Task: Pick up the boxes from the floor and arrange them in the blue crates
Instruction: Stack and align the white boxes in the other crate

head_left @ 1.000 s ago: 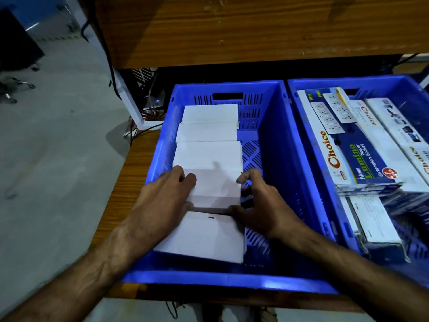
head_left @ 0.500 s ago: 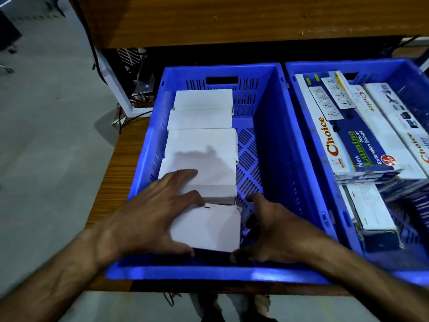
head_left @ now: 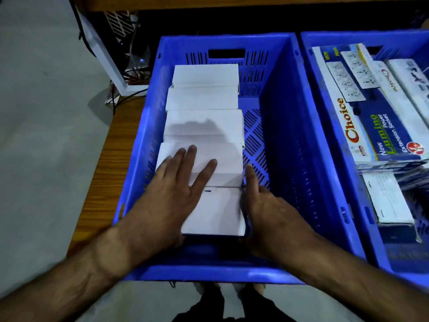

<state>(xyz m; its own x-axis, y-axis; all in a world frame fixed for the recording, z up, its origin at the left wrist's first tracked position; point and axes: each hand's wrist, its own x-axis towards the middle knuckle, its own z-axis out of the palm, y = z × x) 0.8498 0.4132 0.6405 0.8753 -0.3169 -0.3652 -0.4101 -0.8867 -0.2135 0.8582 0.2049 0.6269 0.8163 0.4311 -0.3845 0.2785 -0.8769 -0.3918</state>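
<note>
So the view has tipped further down since half a second back; the left blue crate (head_left: 285,126) on the wooden table (head_left: 113,156) fills more of the frame, right crate (head_left: 325,159) beside it with Choice boxes (head_left: 371,117). Five white boxes (head_left: 204,124) run along its left wall. Left hand (head_left: 171,203) has slid forward, flat, fingers spread over the two nearest. Right hand (head_left: 269,214) is uncurled now, fingers straight against the nearest box (head_left: 216,212)'s right side.

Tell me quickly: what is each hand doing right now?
Left hand: open, fingers spread flat on the white boxes.
Right hand: open, pressed against the nearest box's right side.
</note>
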